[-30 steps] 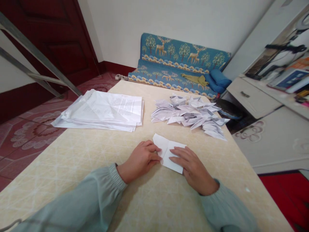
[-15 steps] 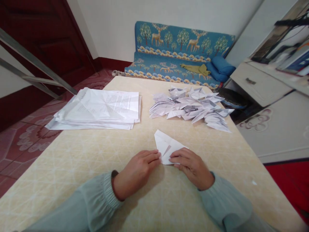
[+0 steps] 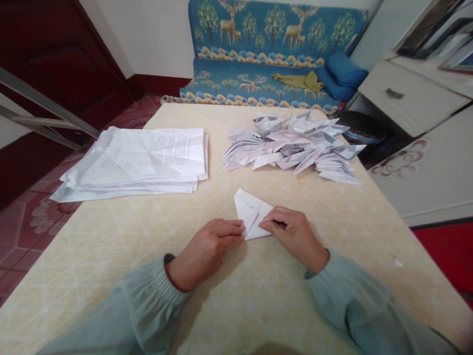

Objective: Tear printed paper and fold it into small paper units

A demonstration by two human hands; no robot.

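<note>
Evenly does it: line up, hold still, press outward

Well beyond my left grip (image 3: 207, 251) and right grip (image 3: 295, 234) sits the blue couch (image 3: 254, 34), the biggest thing I have in view. Under both grips lies the pale surface (image 3: 155, 212). Ahead of the left grip, and to its left, is a stack of loose printed sheets (image 3: 136, 153); ahead of the right grip, a spread of folded paper pieces (image 3: 288, 140). Both are well apart from what I am working on.

That is the small white folded sheet (image 3: 249, 209), between the two grips, one corner pointing away from them. The left grip rests with fingers together along its left edge. The right grip is bent over its right side, fingertips drawn in; I cannot tell whether either one pinches paper or only presses it.

To fold this well, I judge the left grip should act as a plain weight, so the layers do not creep. The right grip should bring edge to edge before any pressure, then run from the middle outward. Smallest of all, the narrow slit (image 3: 255, 217) between the flaps beside the right fingertips is my guide: keep it straight and even.
</note>
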